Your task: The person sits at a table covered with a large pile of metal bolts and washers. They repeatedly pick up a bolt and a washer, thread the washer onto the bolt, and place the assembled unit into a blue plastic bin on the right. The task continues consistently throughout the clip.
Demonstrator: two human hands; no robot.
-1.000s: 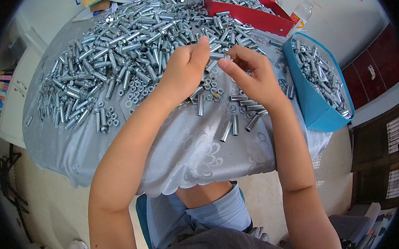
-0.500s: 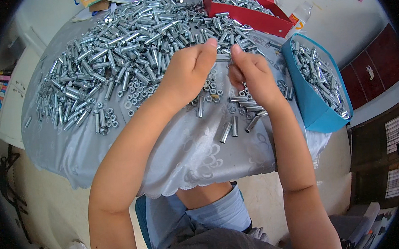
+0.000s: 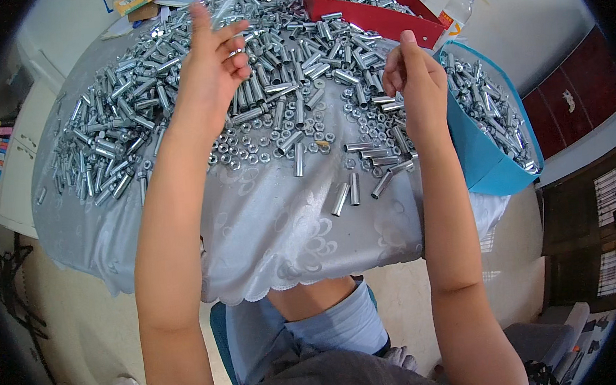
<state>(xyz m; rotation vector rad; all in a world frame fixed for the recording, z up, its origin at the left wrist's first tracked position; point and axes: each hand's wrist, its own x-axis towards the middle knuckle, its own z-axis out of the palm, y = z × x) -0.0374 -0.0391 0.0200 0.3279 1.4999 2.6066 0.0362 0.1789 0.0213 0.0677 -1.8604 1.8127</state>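
My left hand (image 3: 206,82) is raised over the left-middle of a big heap of silvery metal sleeve anchor bolts (image 3: 153,85). Its thumb points up and its fingers are spread, with nothing plainly held. My right hand (image 3: 422,90) hovers above the heap's right end, beside the blue bin. Thumb upright, it has loosely bent fingers standing apart from the thumb, and I see nothing between them. Loose hex nuts (image 3: 252,148) and washers lie between the hands along the heap's near edge. Several bare metal sleeves (image 3: 354,189) rest closer to me on the cloth.
A blue fabric bin (image 3: 494,174) full of bolts stands at the right. Behind it are a red box (image 3: 382,20) with more bolts and a clear plastic bottle (image 3: 456,15). The silvery tablecloth (image 3: 267,223) hangs over the table's near edge, above my lap.
My hands were close together over the middle, with a metal piece between them. They have moved apart: the left up and leftward, its fingers opening, the right slightly rightward. The metal piece no longer shows.
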